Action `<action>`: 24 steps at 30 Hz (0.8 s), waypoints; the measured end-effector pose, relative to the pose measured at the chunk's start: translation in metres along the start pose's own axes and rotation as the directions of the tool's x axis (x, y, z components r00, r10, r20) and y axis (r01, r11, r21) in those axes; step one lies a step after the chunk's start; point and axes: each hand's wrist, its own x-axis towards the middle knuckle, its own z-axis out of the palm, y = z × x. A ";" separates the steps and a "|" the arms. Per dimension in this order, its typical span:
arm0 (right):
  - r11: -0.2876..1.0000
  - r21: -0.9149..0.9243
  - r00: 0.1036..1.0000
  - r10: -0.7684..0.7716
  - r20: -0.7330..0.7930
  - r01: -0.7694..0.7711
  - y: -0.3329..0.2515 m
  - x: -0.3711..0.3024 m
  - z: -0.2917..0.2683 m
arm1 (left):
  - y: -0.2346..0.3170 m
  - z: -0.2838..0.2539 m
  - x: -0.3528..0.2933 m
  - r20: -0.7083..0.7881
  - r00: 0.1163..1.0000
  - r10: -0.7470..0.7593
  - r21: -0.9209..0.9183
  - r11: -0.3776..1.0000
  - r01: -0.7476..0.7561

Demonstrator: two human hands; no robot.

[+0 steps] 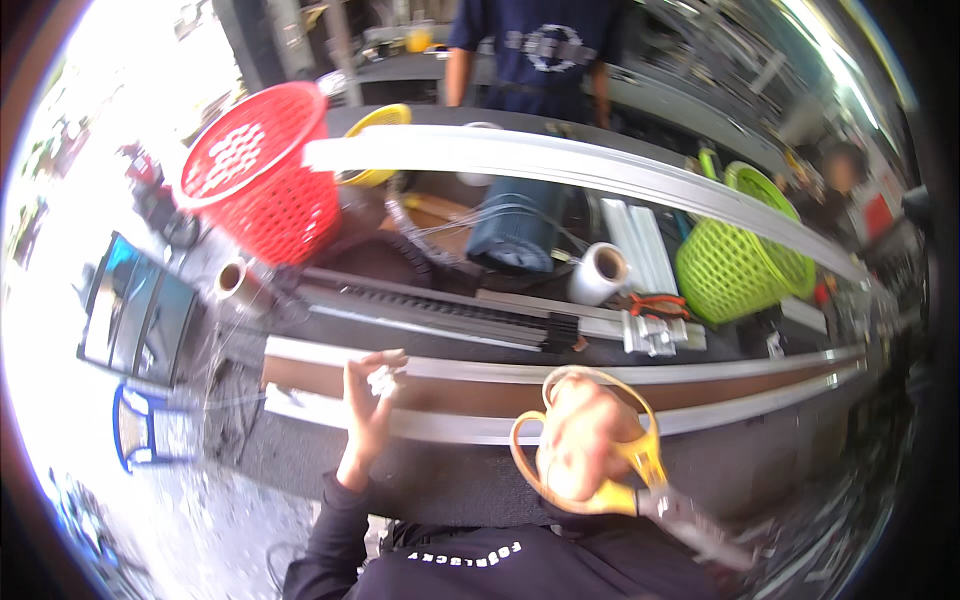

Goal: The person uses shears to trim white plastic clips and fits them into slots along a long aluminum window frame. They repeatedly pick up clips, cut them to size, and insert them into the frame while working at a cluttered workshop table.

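My right hand [580, 440] is closed round the looped handles of a pair of yellow scissors [648, 455]. Their blades point down and to the right, blurred by motion. My left hand [368, 405] pinches a small white piece whose kind I cannot make out. It is above the left part of two long white profiles [470, 430], which lie side by side along the near part of the dark table. Between them runs a brown strip [465, 394].
Behind stand a red basket [290, 205], a green basket [735, 255], a yellow basket [385, 135] and a white roll [598, 274]. Red-handled pliers [658, 304] lie near short metal pieces. A long white profile [500, 153] spans the far side, before a person in a dark shirt [535, 50].
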 end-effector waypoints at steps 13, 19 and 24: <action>0.363 -0.900 0.753 0.655 0.063 -0.240 0.108 0.036 -0.044 | 0.020 -0.047 -0.068 -0.485 0.873 -0.050 0.016 0.998 0.066; 0.204 -0.975 0.832 0.524 0.181 0.084 0.129 0.042 -0.037 | 0.030 -0.104 -0.069 -0.522 0.850 0.065 0.050 0.998 -0.045; 0.112 -0.992 0.878 0.465 0.111 0.066 0.095 0.051 -0.014 | 0.037 -0.206 -0.033 -0.477 0.873 0.107 0.208 0.978 -0.006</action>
